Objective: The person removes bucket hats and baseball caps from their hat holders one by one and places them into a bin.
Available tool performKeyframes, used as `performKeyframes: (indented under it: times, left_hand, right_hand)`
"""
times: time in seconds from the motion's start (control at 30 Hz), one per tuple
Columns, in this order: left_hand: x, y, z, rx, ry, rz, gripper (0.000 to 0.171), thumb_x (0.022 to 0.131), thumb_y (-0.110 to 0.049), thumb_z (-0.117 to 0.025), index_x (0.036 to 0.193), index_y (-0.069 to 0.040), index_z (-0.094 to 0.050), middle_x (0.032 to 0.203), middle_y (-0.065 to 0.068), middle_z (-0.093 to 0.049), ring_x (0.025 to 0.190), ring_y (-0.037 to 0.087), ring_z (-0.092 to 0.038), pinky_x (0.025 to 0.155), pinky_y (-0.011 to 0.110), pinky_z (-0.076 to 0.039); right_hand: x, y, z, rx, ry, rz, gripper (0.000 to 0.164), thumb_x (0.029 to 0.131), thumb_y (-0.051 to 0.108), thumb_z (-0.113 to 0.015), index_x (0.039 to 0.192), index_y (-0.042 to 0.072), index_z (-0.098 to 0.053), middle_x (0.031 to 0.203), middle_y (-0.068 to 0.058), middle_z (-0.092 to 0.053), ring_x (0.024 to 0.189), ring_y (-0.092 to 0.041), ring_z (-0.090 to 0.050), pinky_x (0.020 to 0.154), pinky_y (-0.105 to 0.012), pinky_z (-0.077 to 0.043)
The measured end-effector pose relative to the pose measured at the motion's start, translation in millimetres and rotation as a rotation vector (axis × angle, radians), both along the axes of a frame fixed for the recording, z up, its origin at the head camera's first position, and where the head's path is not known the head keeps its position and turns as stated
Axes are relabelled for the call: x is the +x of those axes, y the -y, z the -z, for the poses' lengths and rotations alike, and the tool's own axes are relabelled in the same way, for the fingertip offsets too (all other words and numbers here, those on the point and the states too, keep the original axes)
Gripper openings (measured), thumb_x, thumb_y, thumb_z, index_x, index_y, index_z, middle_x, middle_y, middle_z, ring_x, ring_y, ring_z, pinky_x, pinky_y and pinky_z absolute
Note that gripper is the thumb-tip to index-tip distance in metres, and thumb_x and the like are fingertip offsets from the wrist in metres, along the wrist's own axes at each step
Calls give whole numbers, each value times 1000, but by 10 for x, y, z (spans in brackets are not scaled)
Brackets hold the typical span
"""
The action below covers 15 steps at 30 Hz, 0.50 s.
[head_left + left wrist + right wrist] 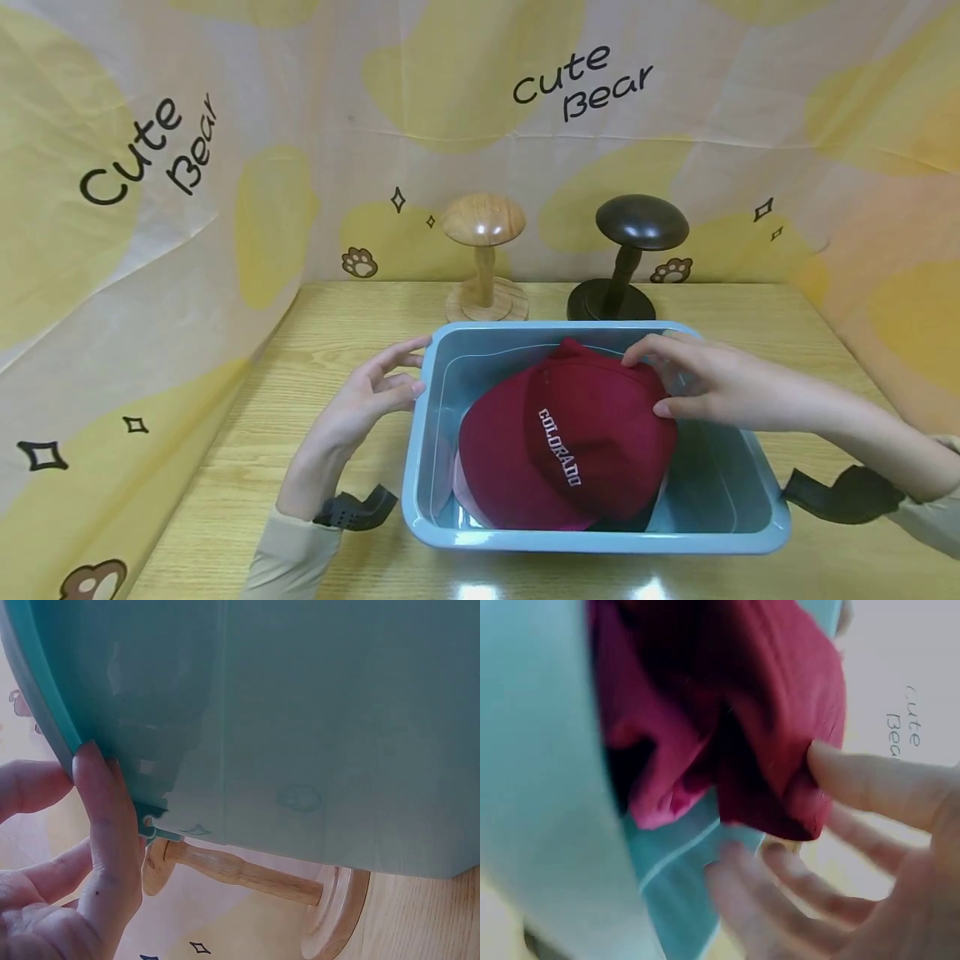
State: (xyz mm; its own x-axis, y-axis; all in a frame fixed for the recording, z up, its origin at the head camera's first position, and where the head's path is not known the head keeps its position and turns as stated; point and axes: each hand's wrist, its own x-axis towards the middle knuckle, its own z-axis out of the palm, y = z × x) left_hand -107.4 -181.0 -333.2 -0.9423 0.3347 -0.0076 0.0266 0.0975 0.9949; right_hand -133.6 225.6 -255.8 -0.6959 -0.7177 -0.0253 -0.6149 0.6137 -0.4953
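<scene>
A dark red baseball cap (592,433) lettered COLORADO lies in a light blue plastic bin (712,542), its brim towards the left front. My right hand (693,383) pinches the cap's crown at the upper right; the right wrist view shows the thumb on the cloth (802,697) and an index finger behind it, with other fingers apart from it. At the bin's left side, my left hand (375,392) touches the outer rim with thumb and fingertips, which are spread along it. Part of something pale pink (468,492) shows under the brim.
Behind the bin stand two mushroom-shaped hat stands: a light wooden one (485,250) and a dark brown one (633,242). All rest on a wood-grain table (337,333). A printed cloth (450,83) hangs at the back and sides.
</scene>
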Motion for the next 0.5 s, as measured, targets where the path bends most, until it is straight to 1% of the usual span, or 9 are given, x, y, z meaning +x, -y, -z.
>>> performKeyframes:
  times: [0.07,0.13,0.17,0.23,0.3,0.33,0.4,0.5]
  left_hand:
    - [2,4,-1,-3,-2,1,59,93,-9,-60,147,-12,-36,129,15,-46,86,8,-68,84,36,-57]
    - [3,6,-2,-4,-3,1,59,93,-9,-60,147,-12,-36,129,15,-46,85,8,-68,83,36,-57]
    - [3,7,-1,-5,-4,0,59,93,-9,-60,147,-12,-36,129,15,-46,85,8,-68,83,36,-57]
    - [4,5,1,-5,-3,0,59,93,-9,-60,147,-12,-36,129,16,-46,85,9,-68,83,36,-57]
    - [2,1,4,-4,-6,1,59,93,-8,-60,147,-11,-36,129,16,-46,85,9,-68,83,37,-57]
    - [1,-1,5,-4,-6,2,59,93,-8,-59,147,-11,-36,129,16,-46,85,9,-68,83,37,-57]
    - [0,-3,6,-4,-6,3,59,92,-8,-59,147,-11,-36,129,16,-46,84,9,-68,83,37,-57]
    - [0,-1,5,-8,-7,1,59,92,-8,-60,147,-12,-36,129,16,-47,85,9,-68,83,37,-57]
  right_hand:
    - [22,27,-17,44,-182,-58,59,77,15,-79,127,30,-51,115,6,-52,101,-9,-53,76,-28,-55]
    - [43,69,-41,87,-377,-146,68,73,10,-81,131,31,-51,126,5,-49,112,-14,-50,85,-34,-53]
    - [51,91,-49,102,-458,-194,71,71,8,-81,131,31,-51,128,4,-50,115,-16,-49,89,-38,-52]
    - [70,132,-62,129,-575,-280,72,69,3,-78,131,31,-54,130,2,-52,118,-20,-46,92,-42,-48]
    - [88,172,-70,155,-633,-335,70,68,0,-73,129,31,-57,128,2,-55,118,-20,-47,94,-43,-44]
    - [97,187,-72,163,-640,-351,68,68,-1,-71,127,30,-58,126,2,-56,117,-20,-48,94,-43,-43]
    - [107,210,-76,181,-627,-363,62,69,1,-68,124,28,-61,124,4,-58,115,-17,-50,91,-40,-43]
    - [104,243,-78,213,-564,-350,50,75,12,-70,121,28,-61,121,7,-60,110,-13,-51,88,-37,-45]
